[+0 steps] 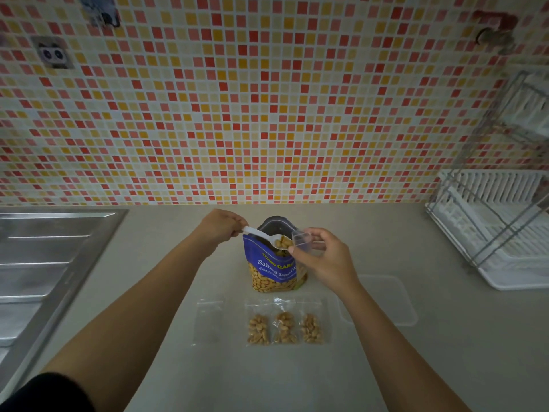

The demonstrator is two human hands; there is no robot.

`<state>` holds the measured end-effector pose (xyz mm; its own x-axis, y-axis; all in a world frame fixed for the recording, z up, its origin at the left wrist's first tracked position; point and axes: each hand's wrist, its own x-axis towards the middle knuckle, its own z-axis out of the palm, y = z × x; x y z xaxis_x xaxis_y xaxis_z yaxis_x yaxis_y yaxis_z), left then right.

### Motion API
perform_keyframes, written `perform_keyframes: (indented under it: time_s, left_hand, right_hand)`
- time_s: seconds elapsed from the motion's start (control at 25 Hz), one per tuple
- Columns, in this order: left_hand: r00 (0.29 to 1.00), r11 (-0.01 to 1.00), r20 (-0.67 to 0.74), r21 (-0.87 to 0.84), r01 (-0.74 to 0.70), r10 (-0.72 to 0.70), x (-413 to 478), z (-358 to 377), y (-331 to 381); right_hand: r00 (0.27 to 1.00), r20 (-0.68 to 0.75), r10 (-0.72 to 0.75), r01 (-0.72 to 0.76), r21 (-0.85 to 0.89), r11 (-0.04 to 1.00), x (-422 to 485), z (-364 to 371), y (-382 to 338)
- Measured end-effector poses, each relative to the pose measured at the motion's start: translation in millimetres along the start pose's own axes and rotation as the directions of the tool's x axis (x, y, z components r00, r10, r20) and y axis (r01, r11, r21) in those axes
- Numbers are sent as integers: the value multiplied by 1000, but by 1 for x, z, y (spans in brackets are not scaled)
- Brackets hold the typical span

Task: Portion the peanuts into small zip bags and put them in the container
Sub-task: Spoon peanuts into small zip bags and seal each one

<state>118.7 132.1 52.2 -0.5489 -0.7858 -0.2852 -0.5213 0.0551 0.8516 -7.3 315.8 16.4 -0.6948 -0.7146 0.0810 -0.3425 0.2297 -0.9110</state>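
Left hand (221, 226) grips the loaded spoon (267, 237) by its handle above the peanut pouch (274, 264), right hand (323, 258) pinches the small zip bag (303, 239) beside the pouch mouth; bag judged light, limp, slippery film, best held at its stiffer zip rim.

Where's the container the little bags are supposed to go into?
In the head view, the clear container sits on the counter at the right, beside the three filled zip bags and nearer than the white dish rack.
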Motion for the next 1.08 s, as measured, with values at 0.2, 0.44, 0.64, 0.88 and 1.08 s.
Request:
perform_keyframes:
  time_s: [0.2, 0.44, 0.64, 0.88, 1.08]
  left_hand:
    - [999, 998, -29, -47, 41, -42, 1, -20, -5]
    - [998, 996, -60, -87, -8, 3, -1, -41, 14]
    - [988, 983, -38, 113, -147, 152, -9, -32, 44]
    - [840, 636, 152, 588, -500, 521, -35, -5, 91]
    - [743, 486, 140, 676, -555, 654, -48, -4, 114]
  right_hand:
    - [997, -27, -68, 64, -152, 986, -1, 7, -4]
    - [993, -50, -106, 87, -299, 950, 2, 13, -13]
    - [994, -42, -103, 86, -286, 954, 4, 16, -13]
    - [994, -77, -78, 57, -240, 969, 5, 17, -11]
    - [993, -95, -69, 47, -212, 976, 4, 17, -10]
